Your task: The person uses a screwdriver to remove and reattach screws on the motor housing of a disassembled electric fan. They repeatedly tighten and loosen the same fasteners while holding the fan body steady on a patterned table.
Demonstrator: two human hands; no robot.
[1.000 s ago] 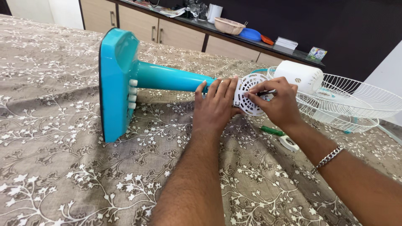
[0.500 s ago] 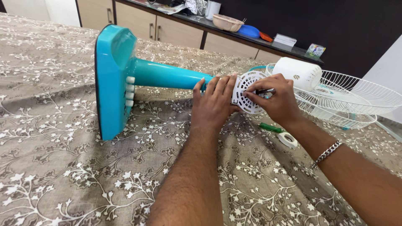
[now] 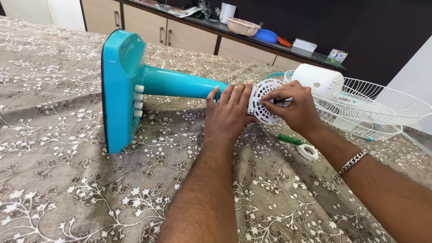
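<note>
Teal fan stand (image 3: 180,84) lies on its side across the cloth-covered surface (image 3: 67,180), its square base (image 3: 119,90) standing on edge at the far end from my hands. At the pole's head end sits a white round vented cover (image 3: 263,101), between my two hands.

My left hand (image 3: 229,112) presses flat against the pole end and the cover's rim, fingers (image 3: 236,96) spread, bracing rather than gripping. My right hand (image 3: 292,108) pinches a thin dark tool (image 3: 284,101) at the cover's face; I cannot tell what its tip engages.

Step in hand, as I judge it: working a fastener on the cover. The next move calls for a steady brace and the tool kept square to the cover.

Beyond the cover: white motor housing (image 3: 320,81), touching the white wire guard (image 3: 378,108). Nearer me than the cover: green-handled screwdriver (image 3: 289,139) and a white tape roll (image 3: 308,152), just under my right wrist, which could be nudged.
</note>
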